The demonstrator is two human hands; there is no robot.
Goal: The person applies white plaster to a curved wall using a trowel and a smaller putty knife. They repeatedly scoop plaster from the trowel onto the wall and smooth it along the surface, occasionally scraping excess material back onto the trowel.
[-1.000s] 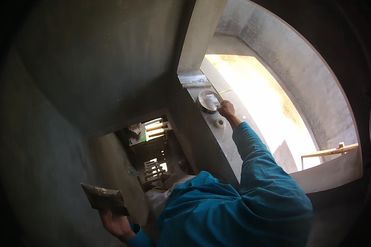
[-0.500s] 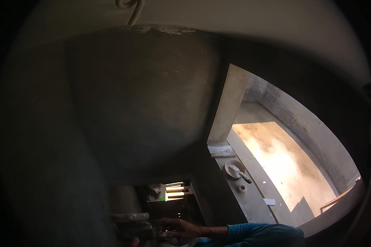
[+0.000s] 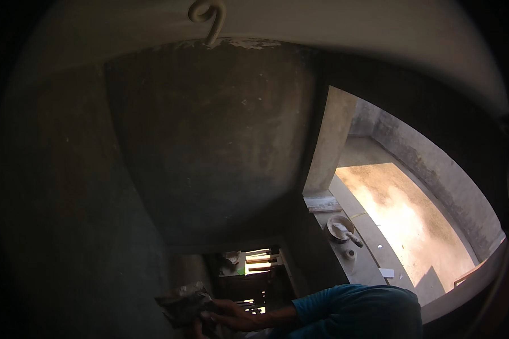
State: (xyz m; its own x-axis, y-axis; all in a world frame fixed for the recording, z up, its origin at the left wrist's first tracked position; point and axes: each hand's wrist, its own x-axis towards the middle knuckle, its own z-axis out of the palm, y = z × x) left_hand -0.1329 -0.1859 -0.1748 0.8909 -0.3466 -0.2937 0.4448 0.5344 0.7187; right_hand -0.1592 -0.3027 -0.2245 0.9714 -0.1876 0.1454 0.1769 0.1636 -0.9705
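Observation:
In deep shade near the lower edge, my right hand reaches in from the right under a blue sleeve. Its fingers are closed on the near side of a dark, crumpled packet with a slightly shiny top, like a plastic bag. Only a small part of my left hand shows, below the packet and close to the right fingers; it appears to grip the packet's lower edge. What the packet contains is hidden.
On the window ledge at right stand a bowl with a handled tool in it, a small jar and a flat board. Dark plastered walls rise ahead. A curled pipe hangs from the ceiling.
My right hand has moved left and slightly down. The packet now shows broader and more spread out. The view has shifted, so the window and ledge sit farther right.

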